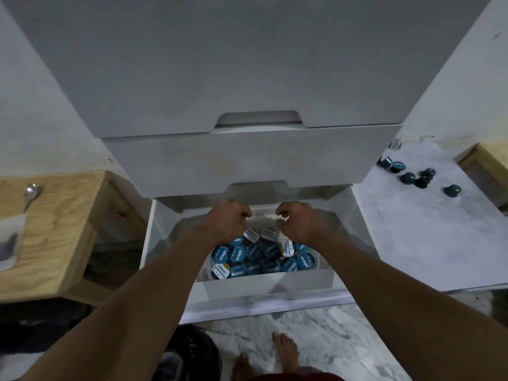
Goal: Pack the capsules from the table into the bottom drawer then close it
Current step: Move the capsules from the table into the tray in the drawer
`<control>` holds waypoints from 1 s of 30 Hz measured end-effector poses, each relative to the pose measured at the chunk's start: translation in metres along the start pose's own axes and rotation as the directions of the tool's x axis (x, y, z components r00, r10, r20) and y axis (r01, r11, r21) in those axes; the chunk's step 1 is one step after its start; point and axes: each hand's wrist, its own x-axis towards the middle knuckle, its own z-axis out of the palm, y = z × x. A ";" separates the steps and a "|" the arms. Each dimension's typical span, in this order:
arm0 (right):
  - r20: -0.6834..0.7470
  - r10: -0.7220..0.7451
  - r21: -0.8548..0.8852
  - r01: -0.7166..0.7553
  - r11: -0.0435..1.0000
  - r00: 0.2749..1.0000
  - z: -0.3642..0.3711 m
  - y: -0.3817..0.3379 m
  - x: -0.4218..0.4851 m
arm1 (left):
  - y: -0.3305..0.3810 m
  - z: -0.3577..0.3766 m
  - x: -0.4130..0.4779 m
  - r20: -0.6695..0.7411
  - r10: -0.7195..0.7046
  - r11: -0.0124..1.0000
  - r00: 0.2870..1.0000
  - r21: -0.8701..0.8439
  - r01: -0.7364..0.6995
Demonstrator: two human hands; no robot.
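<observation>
Left hand (228,220), right hand (301,222) over bottom drawer (261,285), both curled, grip contents indiscernible; loose capsules (407,178) on table (426,243) located rightward, nearer right hand.

We have one view, from a wide-angle camera worn on the head. It looks forward and steeply down from close above the open drawer (261,306), which sits mid-frame. The cabinet (247,64) fills the top, splayed by the lens. A table (426,237) lies at the right edge, a wooden bench (63,229) at the left, and the floor (330,339) along the bottom.
</observation>
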 end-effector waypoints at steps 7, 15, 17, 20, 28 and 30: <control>-0.202 0.017 -0.057 -0.029 0.998 0.979 -0.036 0.016 -0.037 | 0.067 0.004 0.003 -0.092 0.229 0.960 0.969 0.185 -0.209; -0.425 0.095 -0.108 -0.154 0.982 0.900 -0.096 0.092 -0.082 | 0.178 0.009 0.023 -0.140 0.426 0.889 0.894 0.248 -0.384; -0.448 0.127 -0.103 -0.192 0.976 0.885 -0.111 0.121 -0.095 | 0.211 0.012 0.028 -0.176 0.447 0.880 0.877 0.265 -0.395; -0.471 0.142 -0.108 -0.217 0.970 0.871 -0.134 0.168 -0.119 | 0.268 0.023 0.033 -0.215 0.463 0.873 0.860 0.276 -0.402; -0.487 0.167 -0.104 -0.247 0.963 0.857 -0.192 0.292 -0.174 | 0.393 0.094 0.051 -0.255 0.438 0.890 0.862 0.260 -0.375; -0.471 0.175 -0.093 -0.246 0.965 0.865 -0.201 0.315 -0.182 | 0.414 0.108 0.056 -0.246 0.430 0.892 0.868 0.266 -0.367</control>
